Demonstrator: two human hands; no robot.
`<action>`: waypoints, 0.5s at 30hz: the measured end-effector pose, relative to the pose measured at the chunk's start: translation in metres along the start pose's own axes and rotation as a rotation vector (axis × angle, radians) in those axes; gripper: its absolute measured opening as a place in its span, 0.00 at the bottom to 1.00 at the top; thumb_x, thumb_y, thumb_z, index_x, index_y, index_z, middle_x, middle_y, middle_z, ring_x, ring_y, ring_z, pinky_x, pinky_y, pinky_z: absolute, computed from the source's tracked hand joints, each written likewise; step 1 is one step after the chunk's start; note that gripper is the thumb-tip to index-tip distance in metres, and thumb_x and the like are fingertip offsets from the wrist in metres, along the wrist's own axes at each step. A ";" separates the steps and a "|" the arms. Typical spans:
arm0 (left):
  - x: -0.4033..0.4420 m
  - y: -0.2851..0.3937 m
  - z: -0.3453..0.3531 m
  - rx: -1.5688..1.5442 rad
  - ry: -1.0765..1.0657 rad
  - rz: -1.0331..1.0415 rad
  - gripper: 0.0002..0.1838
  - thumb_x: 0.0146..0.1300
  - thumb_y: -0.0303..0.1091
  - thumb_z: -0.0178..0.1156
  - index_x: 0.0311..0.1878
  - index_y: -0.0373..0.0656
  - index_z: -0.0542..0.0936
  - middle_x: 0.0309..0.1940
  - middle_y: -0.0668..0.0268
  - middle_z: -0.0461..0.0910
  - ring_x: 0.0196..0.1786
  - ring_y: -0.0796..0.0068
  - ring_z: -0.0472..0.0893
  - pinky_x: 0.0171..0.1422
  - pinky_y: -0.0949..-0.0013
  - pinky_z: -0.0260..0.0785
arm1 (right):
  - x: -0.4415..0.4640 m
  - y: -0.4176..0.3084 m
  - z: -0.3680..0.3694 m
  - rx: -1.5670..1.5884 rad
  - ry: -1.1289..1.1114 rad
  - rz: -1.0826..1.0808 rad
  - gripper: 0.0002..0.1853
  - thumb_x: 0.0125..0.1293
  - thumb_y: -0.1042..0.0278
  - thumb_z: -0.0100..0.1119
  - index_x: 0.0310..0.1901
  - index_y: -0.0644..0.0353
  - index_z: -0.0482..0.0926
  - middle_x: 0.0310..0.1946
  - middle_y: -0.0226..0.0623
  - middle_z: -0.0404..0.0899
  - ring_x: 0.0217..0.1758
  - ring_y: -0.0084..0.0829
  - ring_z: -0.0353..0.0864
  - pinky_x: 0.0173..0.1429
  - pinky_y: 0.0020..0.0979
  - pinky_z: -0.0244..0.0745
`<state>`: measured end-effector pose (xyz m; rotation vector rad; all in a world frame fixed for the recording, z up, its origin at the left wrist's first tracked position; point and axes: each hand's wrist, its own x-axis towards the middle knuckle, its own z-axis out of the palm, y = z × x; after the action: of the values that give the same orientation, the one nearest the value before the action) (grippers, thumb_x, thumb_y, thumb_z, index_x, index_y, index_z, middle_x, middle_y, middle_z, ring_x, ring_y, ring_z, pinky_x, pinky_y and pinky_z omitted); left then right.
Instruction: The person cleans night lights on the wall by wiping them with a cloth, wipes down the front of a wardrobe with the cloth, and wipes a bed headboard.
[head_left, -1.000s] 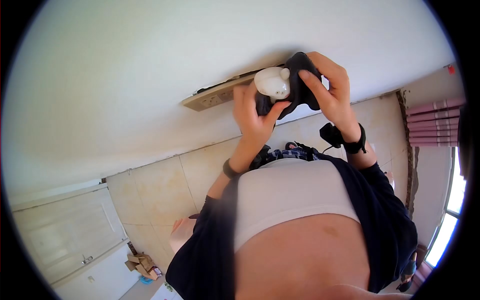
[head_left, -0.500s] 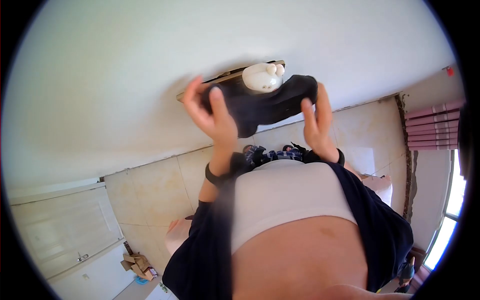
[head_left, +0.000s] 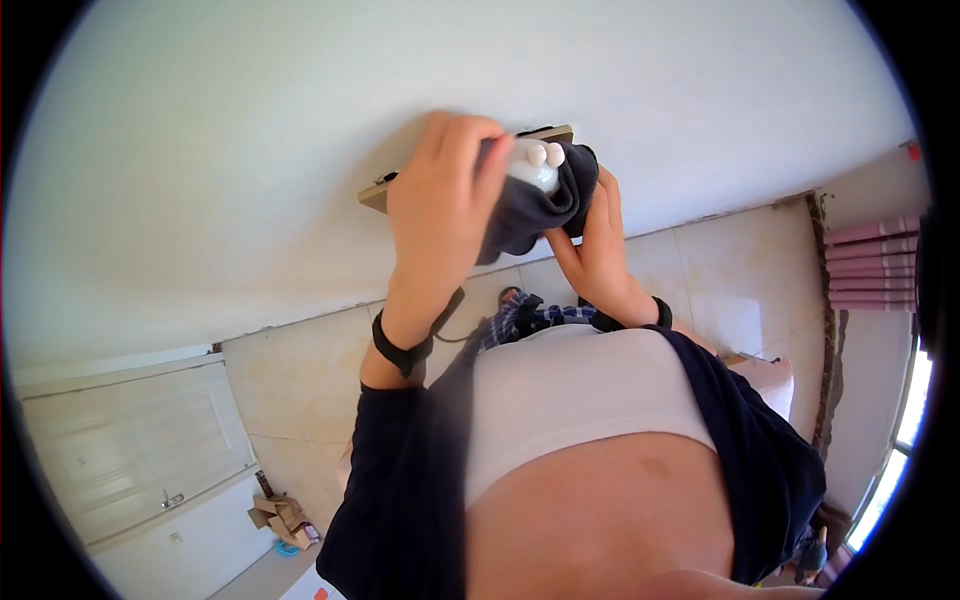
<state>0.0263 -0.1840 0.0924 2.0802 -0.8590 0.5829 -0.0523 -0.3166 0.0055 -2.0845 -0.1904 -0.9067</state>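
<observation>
A glossy white rounded figurine (head_left: pixel 532 172) with two small balls on top sits at a narrow wooden ledge (head_left: pixel 374 196) by the wall. Dark grey cloth (head_left: pixel 522 215) is wrapped around its front and sides, hiding its lower part. My left hand (head_left: pixel 445 185) bends over the left side, its fingers curled on the cloth and close to the figurine's top. On the right, my right hand (head_left: pixel 597 240) grips the cloth's edge, with fingers behind it and the thumb in front. Whether the left fingers also touch the figurine is hidden.
The pale wall (head_left: pixel 250 150) rises right behind the ledge. Below lies a tiled floor (head_left: pixel 310 375). A white door (head_left: pixel 150 455) and a cardboard box (head_left: pixel 283 515) are at lower left; pink curtains (head_left: pixel 870 265) hang at the right.
The cloth, earlier stretched between my hands in front of the figurine, now lies around it. Both hands have come closer together, and the left has turned over with its back toward me.
</observation>
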 end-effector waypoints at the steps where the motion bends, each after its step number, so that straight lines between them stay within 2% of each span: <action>1: -0.013 0.003 -0.002 0.042 0.036 -0.039 0.06 0.56 0.31 0.61 0.35 0.45 0.74 0.29 0.64 0.73 0.28 0.61 0.75 0.30 0.65 0.66 | -0.006 -0.005 -0.002 0.001 0.009 0.002 0.35 0.45 0.79 0.65 0.57 0.70 0.62 0.56 0.52 0.64 0.55 0.51 0.65 0.56 0.40 0.66; 3: -0.031 -0.005 0.003 0.125 0.092 -0.128 0.06 0.57 0.30 0.60 0.36 0.45 0.74 0.31 0.63 0.74 0.30 0.59 0.76 0.32 0.65 0.67 | -0.009 -0.004 0.001 0.006 0.023 0.026 0.35 0.45 0.80 0.63 0.58 0.70 0.62 0.56 0.53 0.63 0.55 0.51 0.65 0.56 0.40 0.65; 4: -0.040 -0.012 0.005 0.240 -0.003 -0.082 0.05 0.59 0.28 0.58 0.38 0.42 0.74 0.32 0.61 0.76 0.31 0.60 0.77 0.35 0.66 0.68 | -0.009 -0.003 0.002 0.012 0.020 0.023 0.34 0.45 0.80 0.63 0.58 0.70 0.62 0.56 0.53 0.63 0.55 0.51 0.65 0.56 0.40 0.65; 7: -0.046 -0.013 0.012 -0.096 0.336 -0.132 0.05 0.60 0.25 0.57 0.40 0.39 0.74 0.32 0.60 0.77 0.31 0.64 0.77 0.37 0.68 0.69 | -0.004 0.001 0.004 0.017 0.016 0.015 0.34 0.46 0.81 0.62 0.58 0.70 0.62 0.56 0.53 0.63 0.56 0.51 0.65 0.56 0.40 0.65; 8: -0.044 -0.010 0.009 -0.120 0.435 -0.112 0.05 0.60 0.24 0.57 0.39 0.37 0.75 0.30 0.60 0.77 0.31 0.68 0.77 0.38 0.70 0.68 | -0.004 0.000 0.004 0.017 0.017 0.011 0.34 0.46 0.81 0.62 0.58 0.70 0.62 0.56 0.53 0.64 0.55 0.51 0.65 0.56 0.40 0.65; 11: -0.019 0.009 0.005 -0.117 0.398 0.006 0.04 0.59 0.24 0.58 0.37 0.38 0.76 0.29 0.62 0.76 0.29 0.69 0.75 0.35 0.71 0.67 | -0.006 0.001 0.008 0.090 0.035 0.063 0.32 0.47 0.81 0.61 0.57 0.70 0.63 0.55 0.52 0.64 0.54 0.50 0.67 0.55 0.39 0.67; 13: -0.003 0.010 0.013 -0.070 0.300 0.105 0.04 0.56 0.26 0.61 0.34 0.42 0.75 0.26 0.64 0.73 0.26 0.65 0.73 0.30 0.69 0.64 | -0.005 0.003 0.008 0.119 0.044 0.075 0.31 0.47 0.82 0.61 0.56 0.70 0.64 0.55 0.52 0.65 0.53 0.50 0.67 0.54 0.38 0.67; 15: 0.010 0.014 0.010 0.023 0.077 0.173 0.04 0.58 0.29 0.59 0.35 0.44 0.74 0.26 0.65 0.74 0.27 0.65 0.74 0.30 0.68 0.65 | -0.004 0.007 0.006 0.099 0.040 0.054 0.30 0.48 0.82 0.60 0.56 0.70 0.65 0.55 0.52 0.65 0.53 0.50 0.68 0.53 0.38 0.68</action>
<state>0.0230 -0.2021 0.1000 2.0031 -0.9972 0.7636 -0.0492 -0.3159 -0.0039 -1.9695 -0.1543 -0.8878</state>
